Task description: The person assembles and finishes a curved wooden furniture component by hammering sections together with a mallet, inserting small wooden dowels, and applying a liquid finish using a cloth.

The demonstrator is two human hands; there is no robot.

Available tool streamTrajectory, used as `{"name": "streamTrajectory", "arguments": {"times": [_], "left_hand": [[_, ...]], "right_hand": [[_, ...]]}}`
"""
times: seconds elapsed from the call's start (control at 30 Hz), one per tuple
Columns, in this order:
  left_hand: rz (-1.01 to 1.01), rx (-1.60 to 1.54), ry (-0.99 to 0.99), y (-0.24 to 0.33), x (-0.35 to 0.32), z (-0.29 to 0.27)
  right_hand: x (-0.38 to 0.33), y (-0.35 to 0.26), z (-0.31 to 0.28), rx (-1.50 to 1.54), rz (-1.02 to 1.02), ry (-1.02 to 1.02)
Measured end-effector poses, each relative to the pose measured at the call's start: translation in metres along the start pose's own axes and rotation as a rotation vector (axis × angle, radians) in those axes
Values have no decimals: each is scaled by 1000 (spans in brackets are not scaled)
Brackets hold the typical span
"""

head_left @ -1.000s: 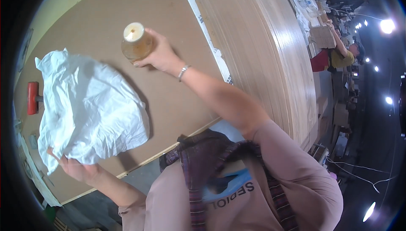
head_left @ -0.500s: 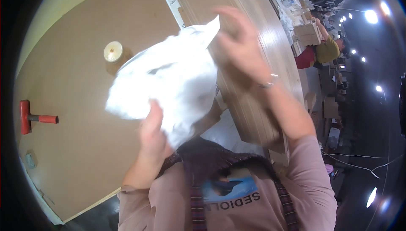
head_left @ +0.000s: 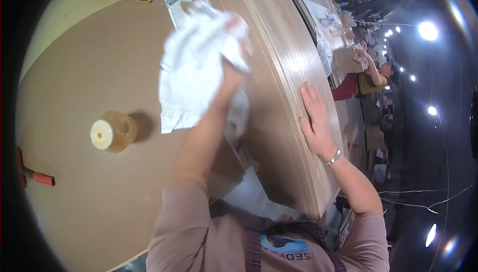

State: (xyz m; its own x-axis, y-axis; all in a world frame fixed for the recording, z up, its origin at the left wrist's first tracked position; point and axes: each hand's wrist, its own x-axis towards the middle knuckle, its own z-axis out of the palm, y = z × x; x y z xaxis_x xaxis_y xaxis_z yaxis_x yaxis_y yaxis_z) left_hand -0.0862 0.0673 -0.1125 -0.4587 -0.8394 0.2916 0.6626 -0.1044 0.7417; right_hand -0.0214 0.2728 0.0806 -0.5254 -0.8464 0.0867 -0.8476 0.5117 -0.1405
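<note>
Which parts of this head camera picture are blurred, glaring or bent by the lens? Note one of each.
In the head view, the white cloth and the left hand gripping it are smeared by motion; the ceiling lamps at the right flare into bright spots with haze; the wooden panel under the flat right hand has edges that bow toward the rim; the jar stays sharp.
</note>
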Motion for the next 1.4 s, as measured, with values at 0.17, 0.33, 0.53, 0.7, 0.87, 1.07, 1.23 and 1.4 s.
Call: {"name": "streamTrajectory", "arguments": {"times": [0.17, 0.33, 0.53, 0.7, 0.87, 1.07, 1.23, 1.4], "left_hand": [[-573, 282, 7, 25, 10, 26], [277, 437, -117, 6, -54, 24], [-370, 313, 79, -21, 63, -1], [474, 828, -135, 18, 30, 28], [-255, 38, 13, -16, 162, -7], [257, 559, -215, -5, 107, 21], [-102, 309, -9, -25, 228, -21], [205, 323, -52, -12, 128, 6]], "right_hand": [[-12, 23, -12, -86, 48, -19], [-9, 17, -17, -84, 36, -33], [-1, 11, -8, -46, 28, -42], [-4, 10, -17, -93, 53, -47], [2, 7, -8, -57, 36, -67], [-1, 11, -14, -76, 69, -51], [5, 4, -9, -28, 38, -51], [7, 48, -17, -7, 75, -5]]}}
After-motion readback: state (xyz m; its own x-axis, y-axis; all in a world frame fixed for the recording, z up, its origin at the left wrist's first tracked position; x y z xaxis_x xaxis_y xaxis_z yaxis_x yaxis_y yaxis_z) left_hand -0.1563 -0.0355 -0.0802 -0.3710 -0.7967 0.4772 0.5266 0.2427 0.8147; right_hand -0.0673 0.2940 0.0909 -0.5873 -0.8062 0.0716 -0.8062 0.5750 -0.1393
